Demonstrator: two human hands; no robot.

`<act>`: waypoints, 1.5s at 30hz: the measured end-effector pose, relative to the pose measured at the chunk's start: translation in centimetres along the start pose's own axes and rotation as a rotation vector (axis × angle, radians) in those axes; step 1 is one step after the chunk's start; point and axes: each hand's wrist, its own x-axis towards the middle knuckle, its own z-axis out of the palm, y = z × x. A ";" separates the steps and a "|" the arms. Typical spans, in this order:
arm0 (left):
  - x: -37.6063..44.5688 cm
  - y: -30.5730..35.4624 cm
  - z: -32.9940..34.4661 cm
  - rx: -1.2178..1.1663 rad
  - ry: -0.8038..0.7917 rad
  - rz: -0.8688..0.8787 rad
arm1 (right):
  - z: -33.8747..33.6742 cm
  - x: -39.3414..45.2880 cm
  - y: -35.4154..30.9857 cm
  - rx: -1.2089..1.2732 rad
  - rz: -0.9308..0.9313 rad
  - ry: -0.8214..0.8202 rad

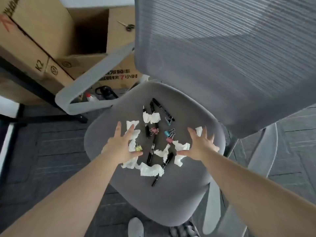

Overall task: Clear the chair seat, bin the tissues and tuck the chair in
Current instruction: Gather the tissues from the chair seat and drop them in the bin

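A grey office chair seat [179,194] fills the middle of the head view, below its mesh backrest [230,57]. Several crumpled white tissues [151,169] lie scattered on it among several black pens [150,154] and coloured binder clips [170,133]. My left hand [122,144] is spread open, resting over tissues at the left of the pile, next to a yellow clip [138,148]. My right hand [199,144] is spread open at the pile's right side, fingers over a tissue [182,147]. Neither hand grips anything.
The chair's grey armrest [82,93] loops out at the left. Cardboard boxes [51,40] stand behind it, scissors [127,26] on one. A black desk leg [34,86] crosses at left. Dark carpet tiles lie all around. A shoe [136,227] shows at the bottom.
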 end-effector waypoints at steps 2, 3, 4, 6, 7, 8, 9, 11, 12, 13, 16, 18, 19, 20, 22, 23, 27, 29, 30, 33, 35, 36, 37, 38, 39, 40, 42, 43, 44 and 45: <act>1.2 0.4 1.6 -0.035 -0.012 -0.022 | 0.6 1.2 0.1 -0.016 0.023 0.008; 1.6 0.4 2.4 -0.046 -0.022 -0.025 | 1.1 1.7 0.2 -0.032 0.030 -0.001; 2.2 0.3 3.3 -0.056 -0.026 -0.027 | 1.5 2.2 0.4 -0.017 0.031 0.009; 3.0 0.2 4.5 -0.088 -0.014 -0.013 | 2.3 3.0 0.8 -0.026 0.022 0.011; 3.3 0.2 4.9 -0.097 0.000 -0.008 | 2.5 3.3 0.9 -0.038 0.020 0.025; 3.6 0.1 5.4 -0.102 0.014 -0.011 | 2.8 3.7 0.9 -0.064 0.013 0.054; 3.7 0.1 5.8 -0.106 0.040 -0.009 | 2.9 3.8 0.8 -0.079 0.001 0.090; 3.8 0.2 6.4 -0.125 0.088 -0.002 | 3.2 4.0 0.5 -0.048 -0.040 0.147; 3.9 0.3 6.7 -0.125 0.106 0.001 | 3.5 4.1 0.3 -0.021 -0.067 0.148; 3.9 0.3 6.9 -0.129 0.117 0.001 | 3.7 4.0 0.1 -0.002 -0.094 0.130; 3.7 0.2 6.7 -0.138 0.140 0.000 | 4.1 3.8 -0.4 0.031 -0.158 0.104; 3.7 0.1 5.9 -0.125 0.163 -0.008 | 3.6 3.6 -0.9 0.101 -0.167 0.143; 3.7 0.0 5.5 -0.118 0.183 -0.015 | 3.1 3.3 -1.3 0.129 -0.164 0.169; 3.8 0.0 5.1 -0.118 0.206 -0.022 | 2.7 3.1 -1.7 0.152 -0.163 0.186; 4.1 -0.1 4.4 -0.149 0.268 -0.033 | 2.0 2.5 -2.7 0.200 -0.181 0.186; 4.2 -0.1 4.1 -0.178 0.304 -0.039 | 1.9 2.2 -3.2 0.223 -0.195 0.165; 5.2 0.1 3.6 -0.221 0.314 -0.014 | 2.8 1.7 -5.1 0.150 -0.272 0.064; 5.7 0.3 3.8 -0.186 0.225 0.045 | 3.7 1.6 -5.4 0.039 -0.300 0.025; 6.1 0.3 4.0 -0.153 0.197 0.063 | 4.2 1.7 -5.5 -0.011 -0.315 -0.008; 7.0 0.3 4.9 -0.063 0.182 0.077 | 5.8 2.1 -5.5 -0.165 -0.351 -0.062; 7.3 0.4 5.1 -0.083 0.237 0.084 | 6.6 2.5 -5.4 -0.203 -0.376 -0.024; 7.3 0.5 5.1 -0.111 0.273 0.105 | 6.8 2.5 -5.3 -0.193 -0.391 -0.003; 7.1 0.6 5.0 -0.146 0.310 0.139 | 6.7 2.5 -5.2 -0.170 -0.405 0.021; 6.8 0.7 4.7 -0.174 0.341 0.175 | 6.4 2.5 -5.2 -0.144 -0.414 0.051; 6.4 0.7 4.4 -0.190 0.350 0.213 | 6.0 2.4 -5.2 -0.119 -0.417 0.088; 5.8 0.7 4.2 -0.191 0.334 0.249 | 5.6 2.4 -5.3 -0.092 -0.408 0.130; 4.4 0.7 4.0 -0.156 0.252 0.313 | 4.3 2.6 -5.8 -0.049 -0.379 0.210; 3.7 0.7 3.9 -0.137 0.200 0.327 | 3.7 2.7 -6.1 -0.042 -0.376 0.241; 2.9 0.9 3.7 -0.121 0.135 0.335 | 3.1 2.9 -6.5 -0.042 -0.383 0.263; 2.3 1.0 3.7 -0.099 0.059 0.327 | 2.4 3.1 -7.1 -0.044 -0.397 0.278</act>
